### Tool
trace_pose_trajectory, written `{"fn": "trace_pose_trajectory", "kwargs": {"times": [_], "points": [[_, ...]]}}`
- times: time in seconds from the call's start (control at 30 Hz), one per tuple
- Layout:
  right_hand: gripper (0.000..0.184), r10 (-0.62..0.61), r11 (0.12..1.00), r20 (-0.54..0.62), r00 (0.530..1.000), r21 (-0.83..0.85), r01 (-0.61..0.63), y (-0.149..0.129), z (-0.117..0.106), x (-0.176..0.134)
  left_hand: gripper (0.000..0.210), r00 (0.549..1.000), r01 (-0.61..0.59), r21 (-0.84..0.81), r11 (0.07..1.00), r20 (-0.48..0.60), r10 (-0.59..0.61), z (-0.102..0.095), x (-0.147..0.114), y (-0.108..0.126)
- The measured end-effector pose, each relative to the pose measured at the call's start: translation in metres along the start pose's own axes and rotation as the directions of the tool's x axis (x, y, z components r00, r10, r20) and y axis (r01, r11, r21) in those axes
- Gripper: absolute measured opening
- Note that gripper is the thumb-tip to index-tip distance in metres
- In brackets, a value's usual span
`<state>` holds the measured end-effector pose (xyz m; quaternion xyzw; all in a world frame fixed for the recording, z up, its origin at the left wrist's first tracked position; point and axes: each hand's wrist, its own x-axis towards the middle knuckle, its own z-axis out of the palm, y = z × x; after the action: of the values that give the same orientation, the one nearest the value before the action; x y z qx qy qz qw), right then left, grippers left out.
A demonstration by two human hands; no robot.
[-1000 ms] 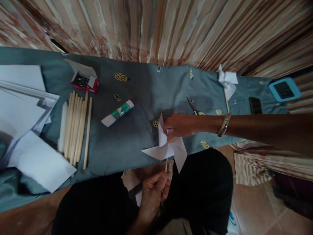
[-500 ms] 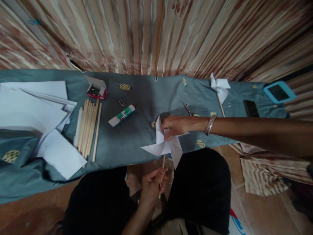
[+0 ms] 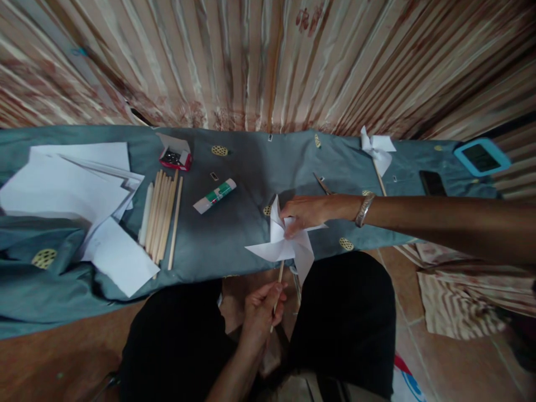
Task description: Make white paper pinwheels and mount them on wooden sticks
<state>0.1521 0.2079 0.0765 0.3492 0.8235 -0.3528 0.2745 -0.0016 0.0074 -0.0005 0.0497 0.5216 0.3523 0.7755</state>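
White paper pinwheel (image 3: 285,249) spreading over the near edge of the desk (image 3: 228,240), left hand (image 3: 263,304) wrapping a closed grip round its wooden stick (image 3: 281,272), right hand (image 3: 305,211) touching its centre (whether pinching, I cannot tell), glue stick (image 3: 215,196) lying nearby

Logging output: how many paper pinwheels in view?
2. Held pinwheel: right hand at its middle, left hand on its stick. Second pinwheel: on the cloth, beyond the right forearm. No others visible.

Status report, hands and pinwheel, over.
Left hand gripping stick. Right hand on pinwheel near its middle. Scissors close by, partly hidden behind right arm.
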Motion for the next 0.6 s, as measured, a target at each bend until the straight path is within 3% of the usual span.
{"fn": "trace_pose_trajectory", "kwargs": {"times": [0.3, 0.6], "points": [[0.028, -0.005, 0.998, 0.000, 1.000, -0.065, 0.005, 0.005, 0.001, 0.009, 0.052, 1.000, 0.005, -0.010, 1.000, 0.009, -0.005, -0.001, 0.001, -0.002], [0.021, -0.074, 0.997, 0.043, 0.996, 0.001, 0.074, 0.014, -0.003, 0.020, 0.049, 0.999, -0.017, 0.010, 1.000, 0.040, 0.017, -0.009, 0.005, -0.007]]}}
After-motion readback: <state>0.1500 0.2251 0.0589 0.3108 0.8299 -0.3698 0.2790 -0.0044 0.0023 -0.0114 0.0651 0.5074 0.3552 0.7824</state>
